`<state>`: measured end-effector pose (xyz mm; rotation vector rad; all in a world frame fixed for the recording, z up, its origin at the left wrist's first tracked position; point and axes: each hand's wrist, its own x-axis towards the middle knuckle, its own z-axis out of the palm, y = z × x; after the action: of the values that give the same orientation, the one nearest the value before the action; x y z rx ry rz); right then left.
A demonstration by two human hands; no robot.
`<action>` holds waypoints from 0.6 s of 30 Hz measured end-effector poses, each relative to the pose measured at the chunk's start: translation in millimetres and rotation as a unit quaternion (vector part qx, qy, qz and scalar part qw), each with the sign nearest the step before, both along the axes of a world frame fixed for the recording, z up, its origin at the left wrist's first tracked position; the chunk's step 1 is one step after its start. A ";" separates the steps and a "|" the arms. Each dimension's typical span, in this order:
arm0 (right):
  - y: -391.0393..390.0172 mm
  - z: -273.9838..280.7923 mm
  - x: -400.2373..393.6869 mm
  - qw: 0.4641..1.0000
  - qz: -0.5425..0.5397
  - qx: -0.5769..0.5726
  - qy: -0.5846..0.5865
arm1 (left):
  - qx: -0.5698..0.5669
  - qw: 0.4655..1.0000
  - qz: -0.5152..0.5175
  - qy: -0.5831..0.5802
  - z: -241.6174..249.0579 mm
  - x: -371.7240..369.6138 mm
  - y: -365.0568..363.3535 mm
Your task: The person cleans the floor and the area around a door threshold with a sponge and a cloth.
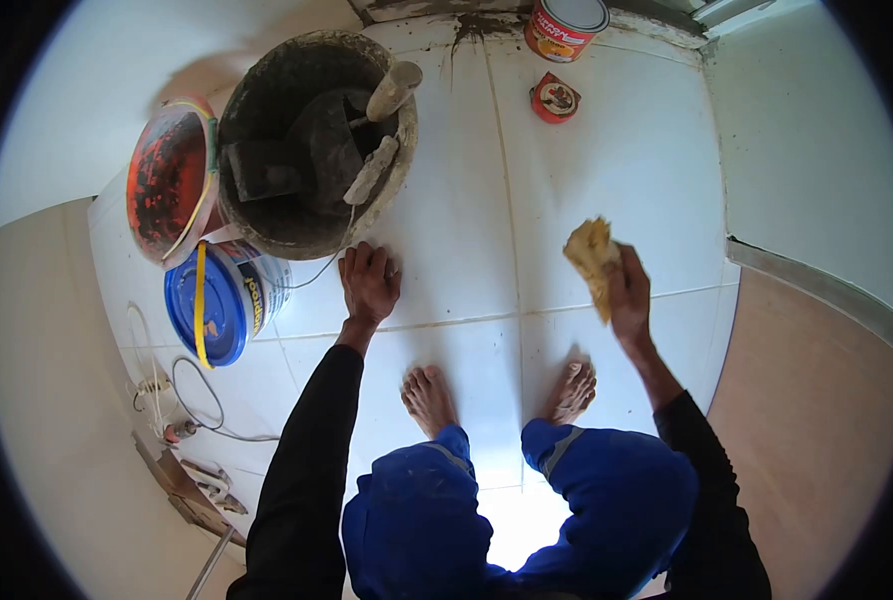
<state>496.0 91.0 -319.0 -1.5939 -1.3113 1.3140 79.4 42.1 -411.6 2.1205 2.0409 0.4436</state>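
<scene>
At the near edge, your blue trousers and black sleeves reach over glossy white floor tiles, where your bare feet stand apart. To the near left lie a brown plank-like piece and a looping grey cable. Beyond your feet, your hands are well apart. Your right hand is closed around a crumpled tan sponge-like piece, which juts out leftward from your fingers, over the tiles on the right. Your left hand is lowered with curled fingers, just on the near side of a big round black bucket with a mortar-crusted rim; you cannot tell from this angle whether it grips anything or touches the floor. Left of that hand lies a white plastic tub with a blue lid and a yellow strap. Farther on, the bucket holds a dark block and tools with worn, pale handles; at its left leans a red-stained, translucent pail. At the far right sit a small red packet and, beyond it, a red-labelled metal can.
</scene>
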 end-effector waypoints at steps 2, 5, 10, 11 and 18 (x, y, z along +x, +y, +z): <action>42.3 -3.5 53.3 0.967 0.048 -0.149 0.200 | -0.103 0.994 0.026 -0.018 15.9 2.8 5.0; 72.3 21.1 84.5 0.976 -0.039 -0.213 0.010 | -0.246 0.955 0.088 -0.139 57.7 21.4 -1.2; -1.7 59.4 161.2 0.886 0.164 -0.206 -0.381 | -0.323 0.853 0.210 -0.351 191.1 97.5 -40.0; -23.6 94.5 139.3 0.921 0.164 -0.199 -0.293 | -0.328 0.838 0.227 -0.372 219.8 115.1 -50.8; -103.1 271.5 -6.7 0.910 0.326 -0.252 0.052 | -0.272 0.705 0.256 -0.603 328.3 263.5 -145.1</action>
<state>489.3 -12.1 -47.5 -1.4064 -1.5937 2.2672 342.9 -102.9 -83.4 0.4904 1.4996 0.8457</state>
